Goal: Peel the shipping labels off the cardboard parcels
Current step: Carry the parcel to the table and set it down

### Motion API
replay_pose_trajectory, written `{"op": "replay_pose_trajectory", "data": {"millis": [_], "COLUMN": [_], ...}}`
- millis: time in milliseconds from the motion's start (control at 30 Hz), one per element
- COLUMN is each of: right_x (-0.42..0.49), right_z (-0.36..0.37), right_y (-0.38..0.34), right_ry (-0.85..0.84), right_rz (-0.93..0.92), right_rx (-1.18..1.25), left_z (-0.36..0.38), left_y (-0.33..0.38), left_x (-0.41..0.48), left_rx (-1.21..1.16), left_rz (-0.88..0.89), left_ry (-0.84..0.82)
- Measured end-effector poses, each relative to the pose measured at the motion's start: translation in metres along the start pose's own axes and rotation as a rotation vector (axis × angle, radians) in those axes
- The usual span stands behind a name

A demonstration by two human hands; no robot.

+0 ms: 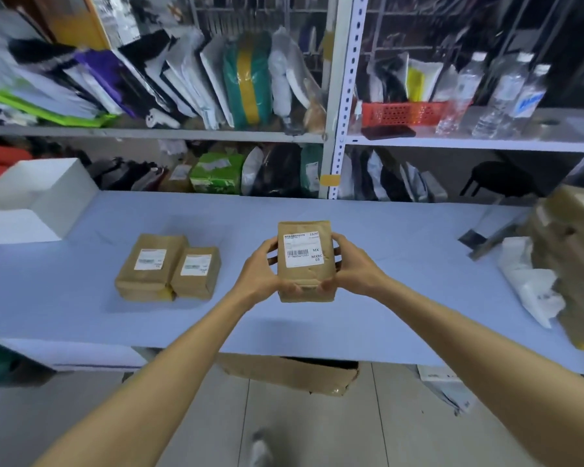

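Both hands hold one brown parcel (305,281) up in front of the person, seemingly clear of the blue desk (81,298), with its broad face turned towards the camera. The left grip (262,267) clasps the parcel's left side and the right grip (349,264) its right side. On each, the fingers curl round an edge and the thumb rests near the bottom end. Neither is released; both are grasping the parcel.

The parcel's long axis runs up and away from the person. The white label (302,249) sits on the upper half of the face, well above the thumbs, level with the curled fingers on either side. It lies a little closer to the parcel's left edge, so the left grip's fingertips are just beside its left border. A slightly wider strip of bare paper separates its right border from the right grip.

The label looks flat, with no corner lifted, so peeling has probably not begun on this parcel. One grip will likely have to keep the hold while the other lets go and picks at a corner. The lower corners lie nearest the thumbs.

Two more parcels (169,278) lie touching on the desk to the left, each with a label on top
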State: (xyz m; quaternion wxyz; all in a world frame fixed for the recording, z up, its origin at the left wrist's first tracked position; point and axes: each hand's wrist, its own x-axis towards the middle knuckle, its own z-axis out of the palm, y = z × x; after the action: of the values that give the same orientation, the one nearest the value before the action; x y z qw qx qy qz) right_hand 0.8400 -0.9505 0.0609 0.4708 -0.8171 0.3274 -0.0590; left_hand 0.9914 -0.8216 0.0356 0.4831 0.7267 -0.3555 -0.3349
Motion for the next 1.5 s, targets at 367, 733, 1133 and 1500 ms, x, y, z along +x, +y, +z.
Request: {"op": "replay_pose_trajectory", "data": {"millis": [367, 733, 1133, 1500], "right_x": [0.12, 0.208, 0.241, 0.222], "right_z": [-0.008, -0.024, 0.019, 0.084], "right_y": [-0.031, -0.029, -0.005, 0.065], "right_ry": [0.007, -0.045, -0.081, -0.158], "right_rz": [0.037, 0.007, 0.107, 0.192], "right_rx": [-0.047, -0.043, 0.07, 0.114], "left_z": [-0.054, -0.068, -0.083, -0.054], "left_y": [-0.005, -0.004, -0.047, -0.129], "left_x": [0.113, 0.189, 0.213, 0.179], "left_rx": [-0.025, -0.024, -0.016, -0.162], "left_rz": [-0.031, -0.065, -0.162, -0.333], "left_ry": [-0.025, 0.033, -0.018, -0.082]}}
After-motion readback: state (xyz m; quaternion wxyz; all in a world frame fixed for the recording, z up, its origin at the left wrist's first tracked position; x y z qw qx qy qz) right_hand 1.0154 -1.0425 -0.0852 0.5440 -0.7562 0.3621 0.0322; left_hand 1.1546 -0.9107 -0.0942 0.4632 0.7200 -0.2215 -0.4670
